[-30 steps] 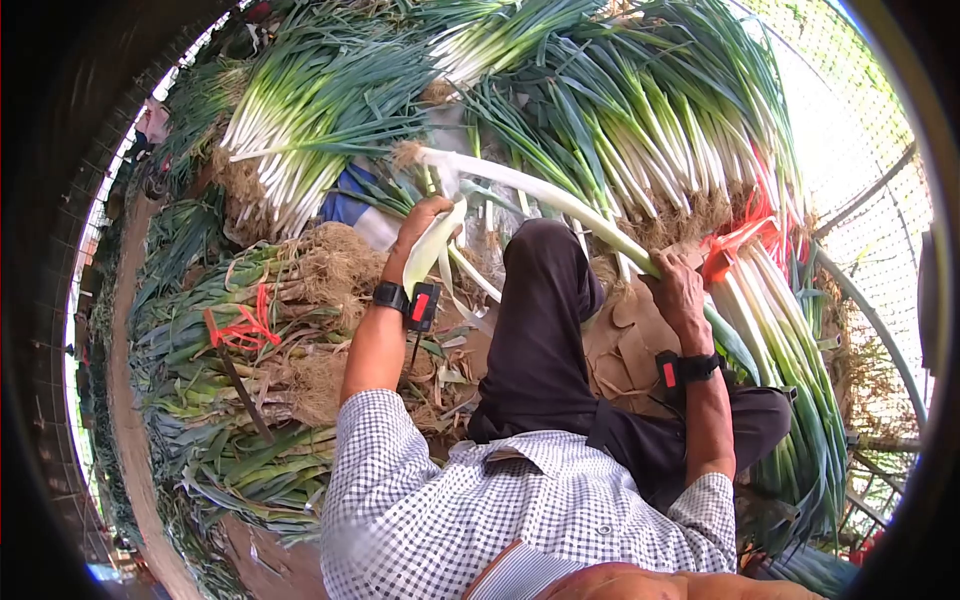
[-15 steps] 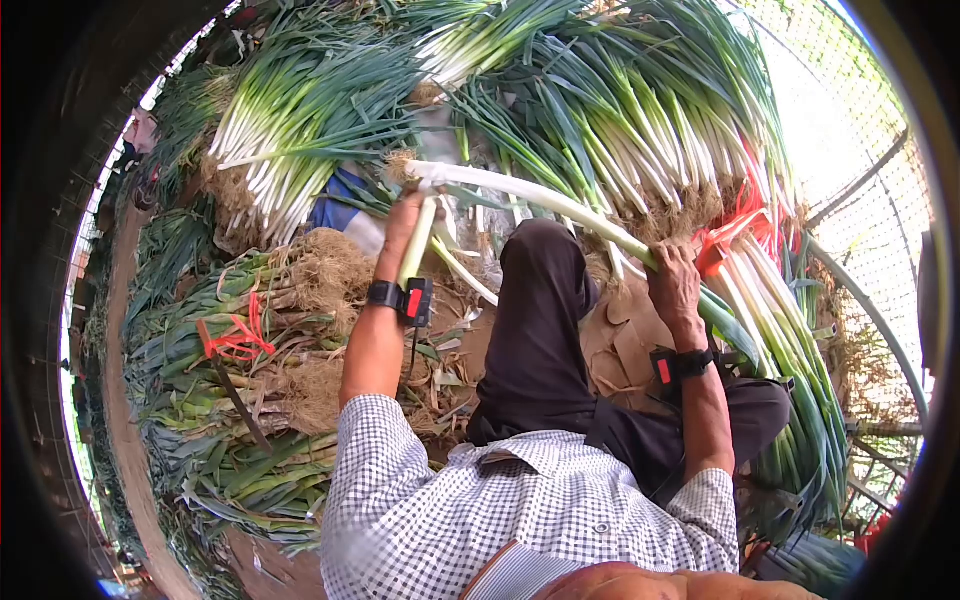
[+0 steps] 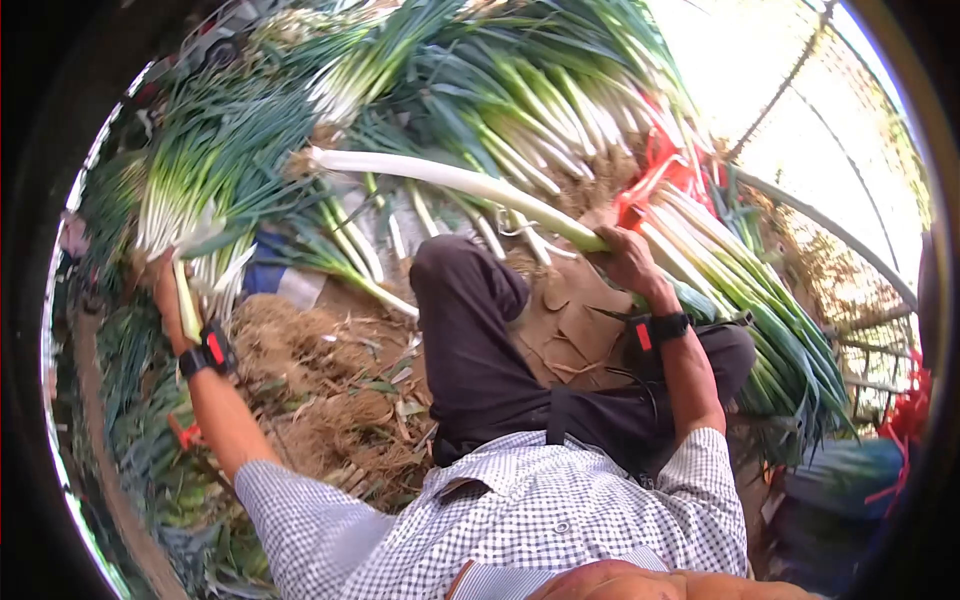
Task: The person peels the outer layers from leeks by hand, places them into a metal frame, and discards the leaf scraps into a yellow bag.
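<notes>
My right hand (image 3: 628, 262) is closed round a long leek (image 3: 450, 180) at the point where its white stalk turns green. The stalk reaches out to the upper left, with its root end in the air, and its leaves hang below my wrist. Far to the left, my left hand (image 3: 165, 290) is closed on a peeled outer leaf (image 3: 187, 305), pale green, which lies along the wrist. Other whitish strips show beside those fingers, partly blurred. Several loose leeks (image 3: 350, 235) lie on the ground between the hands.
Piles of leeks (image 3: 560, 110) spread across the far side. A bundle of leeks (image 3: 700, 260) with red ties (image 3: 660, 160) lies at the right. Roots and scraps (image 3: 330, 370) cover the ground at my left. A mesh wall (image 3: 840, 130) stands at the right.
My left hand has moved away from the leek's root end, out to the left, with the peeled leaf. The right hand still holds the leek. The view has shifted to the right.
</notes>
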### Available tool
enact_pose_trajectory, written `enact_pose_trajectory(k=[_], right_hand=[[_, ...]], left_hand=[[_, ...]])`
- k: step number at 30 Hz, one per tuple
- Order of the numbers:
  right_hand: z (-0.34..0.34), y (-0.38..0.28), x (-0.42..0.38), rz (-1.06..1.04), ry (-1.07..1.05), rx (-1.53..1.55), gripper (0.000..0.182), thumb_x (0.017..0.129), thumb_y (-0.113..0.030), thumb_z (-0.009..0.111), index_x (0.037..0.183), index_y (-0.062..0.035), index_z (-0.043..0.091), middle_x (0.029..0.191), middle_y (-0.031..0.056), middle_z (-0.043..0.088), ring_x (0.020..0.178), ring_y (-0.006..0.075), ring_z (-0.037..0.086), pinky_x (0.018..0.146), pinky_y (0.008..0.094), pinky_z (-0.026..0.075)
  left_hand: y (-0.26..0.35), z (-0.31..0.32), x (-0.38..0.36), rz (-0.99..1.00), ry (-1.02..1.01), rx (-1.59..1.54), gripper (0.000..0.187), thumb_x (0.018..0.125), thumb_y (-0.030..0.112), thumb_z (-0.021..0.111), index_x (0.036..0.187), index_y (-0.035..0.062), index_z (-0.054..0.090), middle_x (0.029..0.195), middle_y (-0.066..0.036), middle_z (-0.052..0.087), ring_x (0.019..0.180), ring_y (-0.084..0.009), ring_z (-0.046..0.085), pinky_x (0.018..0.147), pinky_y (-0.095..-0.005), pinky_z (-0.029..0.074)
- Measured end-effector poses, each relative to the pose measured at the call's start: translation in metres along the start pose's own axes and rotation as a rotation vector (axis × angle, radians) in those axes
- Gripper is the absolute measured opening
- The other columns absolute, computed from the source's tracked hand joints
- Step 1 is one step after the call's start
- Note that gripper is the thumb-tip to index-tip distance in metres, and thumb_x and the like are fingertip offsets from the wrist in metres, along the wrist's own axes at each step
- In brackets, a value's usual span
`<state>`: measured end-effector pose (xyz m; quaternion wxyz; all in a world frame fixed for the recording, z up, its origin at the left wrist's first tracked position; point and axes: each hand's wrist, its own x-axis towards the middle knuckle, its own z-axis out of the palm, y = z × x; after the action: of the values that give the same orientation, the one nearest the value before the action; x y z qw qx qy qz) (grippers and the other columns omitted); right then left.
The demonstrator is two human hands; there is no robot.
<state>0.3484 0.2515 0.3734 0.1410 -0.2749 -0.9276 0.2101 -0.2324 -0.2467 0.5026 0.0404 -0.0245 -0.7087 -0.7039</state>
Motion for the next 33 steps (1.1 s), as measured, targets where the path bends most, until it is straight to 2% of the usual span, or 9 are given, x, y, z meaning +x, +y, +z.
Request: enact_pose_trajectory(k=[3,4,7,11,16,20,25,28,33], right_hand=[[-0.055,-0.023,0.022,-0.030,-0.148,0.275,0.027,0.080,-0.020,0.074,0.100,-0.0047,0.066,0.080,0.0056,0.065,0.075,0.0140,0.061,0.069,0.0320,0.049],[-0.068,-0.024,0.034,-0.069,-0.193,0.299,0.028,0.081,-0.021,0.074,0.100,-0.0034,0.065,0.080,0.0031,0.064,0.076,0.0098,0.059,0.069,0.0293,0.048],[-0.084,-0.024,0.060,-0.090,-0.246,0.534,0.037,0.083,-0.031,0.073,0.098,0.0016,0.065,0.083,0.0082,0.065,0.079,0.0149,0.059,0.071,0.0322,0.047],[-0.078,-0.018,0.075,0.030,-0.193,0.665,0.046,0.086,-0.042,0.071,0.101,0.0019,0.068,0.085,0.0044,0.064,0.081,0.0116,0.057,0.073,0.0290,0.046],[-0.063,-0.025,0.073,0.075,-0.297,0.764,0.052,0.087,-0.046,0.069,0.104,0.0027,0.068,0.091,0.0059,0.065,0.085,0.0118,0.057,0.075,0.0279,0.045],[-0.054,-0.029,0.067,0.024,-0.318,0.826,0.043,0.089,-0.042,0.069,0.099,0.0004,0.069,0.080,-0.0010,0.064,0.072,0.0074,0.057,0.066,0.0245,0.046],[-0.057,-0.030,0.058,0.047,-0.179,0.717,0.045,0.085,-0.043,0.074,0.096,0.0004,0.070,0.079,-0.0001,0.065,0.073,0.0073,0.058,0.064,0.0258,0.046],[-0.049,-0.019,0.058,0.118,-0.118,0.726,0.042,0.084,-0.040,0.076,0.100,-0.0011,0.071,0.080,0.0015,0.066,0.075,0.0086,0.058,0.067,0.0274,0.046],[-0.038,-0.013,0.058,0.095,-0.087,0.720,0.039,0.082,-0.036,0.078,0.101,-0.0021,0.072,0.078,0.0017,0.067,0.075,0.0087,0.059,0.067,0.0291,0.046]], left_hand=[[0.005,0.063,-0.082,0.043,-0.207,0.360,0.027,0.096,0.022,0.055,0.118,0.0099,0.066,0.066,0.001,0.058,0.054,-0.0062,0.053,0.048,-0.0210,0.041],[-0.026,0.071,-0.081,0.407,-0.374,0.555,0.026,0.097,0.020,0.053,0.116,0.0092,0.066,0.069,0.000,0.060,0.055,-0.0061,0.054,0.048,-0.0208,0.042],[-0.049,0.150,-0.149,-0.033,-0.565,0.045,0.017,0.095,0.017,0.063,0.107,0.0078,0.069,0.076,0.001,0.064,0.061,-0.0063,0.057,0.055,-0.0204,0.045],[-0.051,0.246,-0.217,-0.045,-0.684,-0.184,0.011,0.082,0.009,0.077,0.090,0.0062,0.070,0.083,0.001,0.065,0.068,-0.0062,0.056,0.062,-0.0212,0.045],[-0.005,0.325,-0.279,-0.041,-1.064,-0.322,0.048,0.078,0.004,0.080,0.123,0.0094,0.064,0.102,-0.001,0.064,0.087,-0.0095,0.061,0.073,-0.0246,0.051],[0.030,0.349,-0.310,-0.068,-1.133,-0.303,0.058,0.083,0.005,0.076,0.135,0.0080,0.052,0.100,-0.004,0.064,0.084,-0.0105,0.061,0.068,-0.0239,0.050],[0.003,0.369,-0.302,0.004,-1.097,-0.209,0.021,0.089,0.018,0.072,0.106,0.0052,0.071,0.083,0.002,0.066,0.073,-0.0050,0.058,0.062,-0.0205,0.046],[0.001,0.360,-0.315,0.129,-1.066,-0.069,0.022,0.089,0.018,0.072,0.107,0.0057,0.071,0.084,0.003,0.066,0.072,-0.0043,0.056,0.063,-0.0204,0.045],[-0.008,0.365,-0.331,-0.120,-1.118,-0.158,0.034,0.082,0.011,0.079,0.114,0.0094,0.068,0.094,0.002,0.064,0.076,-0.0054,0.056,0.063,-0.0222,0.046]])
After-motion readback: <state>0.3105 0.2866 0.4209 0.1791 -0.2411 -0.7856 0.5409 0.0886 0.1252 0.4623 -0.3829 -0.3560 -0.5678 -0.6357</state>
